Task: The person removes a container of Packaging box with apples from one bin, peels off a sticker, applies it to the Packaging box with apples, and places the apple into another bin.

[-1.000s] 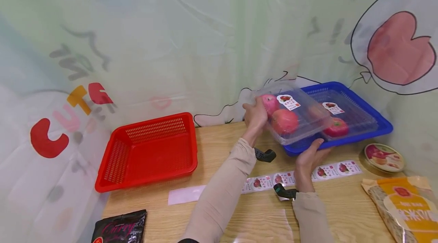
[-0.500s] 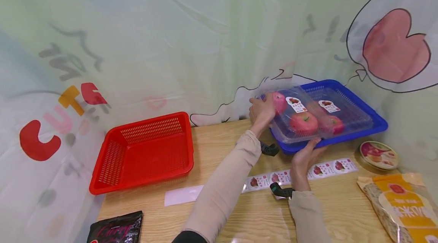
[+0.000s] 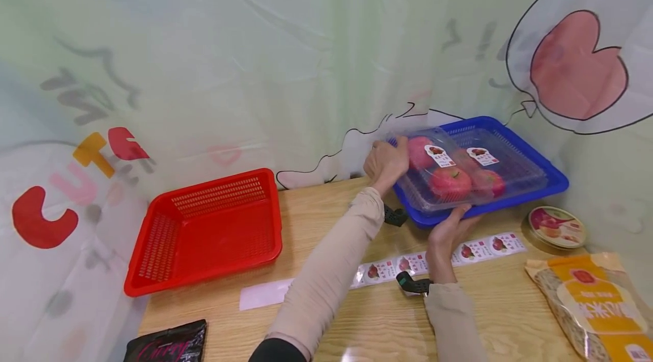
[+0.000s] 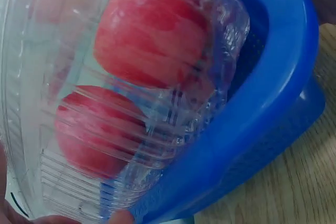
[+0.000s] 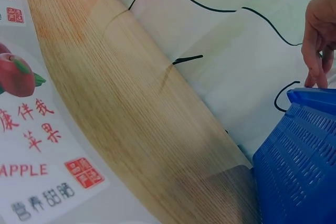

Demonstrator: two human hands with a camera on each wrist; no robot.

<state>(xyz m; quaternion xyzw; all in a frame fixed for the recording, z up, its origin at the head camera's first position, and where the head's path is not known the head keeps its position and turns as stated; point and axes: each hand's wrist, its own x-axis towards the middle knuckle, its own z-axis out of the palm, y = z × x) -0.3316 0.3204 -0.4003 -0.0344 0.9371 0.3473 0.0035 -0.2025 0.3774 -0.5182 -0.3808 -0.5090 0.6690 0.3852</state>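
My left hand [image 3: 386, 165] grips the left end of a clear plastic box [image 3: 418, 195] with a white apple label and red apples [image 3: 450, 182] inside. This box sits in the left part of a blue plastic basket [image 3: 553, 183], beside a second clear box [image 3: 515, 166] with a like label and apples. My right hand [image 3: 449, 234] holds the basket's front rim, thumb at the edge and fingers under it. In the left wrist view the box's ribbed end [image 4: 79, 182] lies just inside the basket rim [image 4: 283, 77]. My right hand is out of the right wrist view.
A red basket [image 3: 219, 237] stands at the left. A strip of apple stickers [image 3: 377, 271] lies across the table in front of the blue basket. A round tin [image 3: 556, 227] and a yellow bag of grain-like food [image 3: 592, 305] are at the right, a black packet [image 3: 168, 342] front left.
My left hand has lowered its apple box into the blue basket, next to the other box. My right hand has kept its hold on the basket's front. The head view has shifted slightly.
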